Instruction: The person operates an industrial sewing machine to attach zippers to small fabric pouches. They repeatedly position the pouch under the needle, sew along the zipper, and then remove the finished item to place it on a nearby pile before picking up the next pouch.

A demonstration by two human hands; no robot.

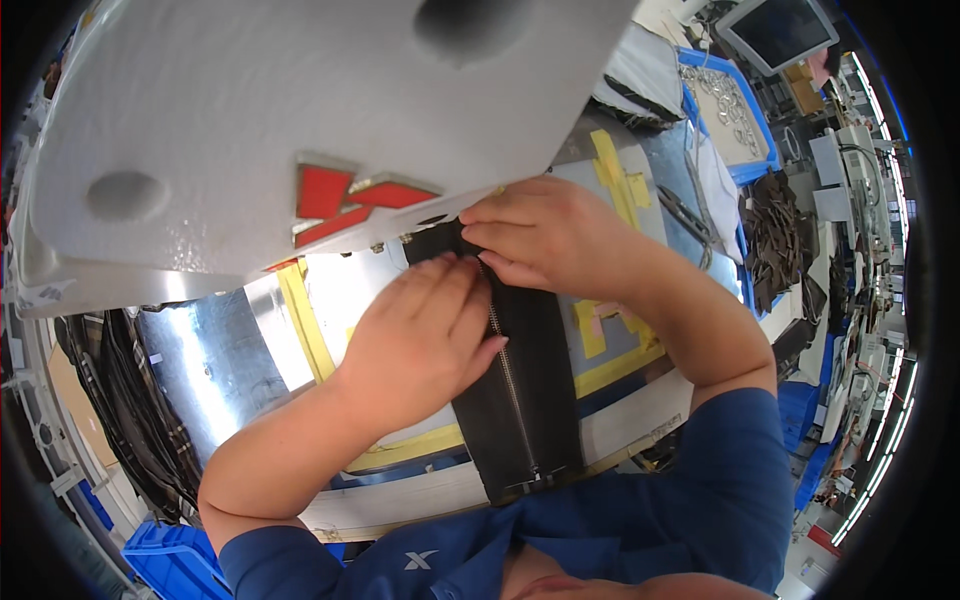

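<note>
A long black fabric piece (543, 390) with a metal zipper (512, 385) down its middle lies lengthwise, its near end reaching close to my body. On its left side, my left hand (420, 335) rests with fingers stretched over the fabric and the thumb apart beside the zipper teeth. Farther up, my right hand (545, 235) comes in from the right, its thumb and fingertips drawn together on the fabric by the zipper. Just beyond the fingertips, the fabric's far end passes beneath a white sewing machine head (230, 120), which hides the needle area.
Yellow tape strips (600, 335) mark the work surface. Dark garments (130, 400) hang at the left, above a blue crate (175, 565). At the right are scissors-like tools (685, 215), a blue tray of metal rings (725, 105), dark fabric scraps (775, 235) and a monitor (780, 30).
</note>
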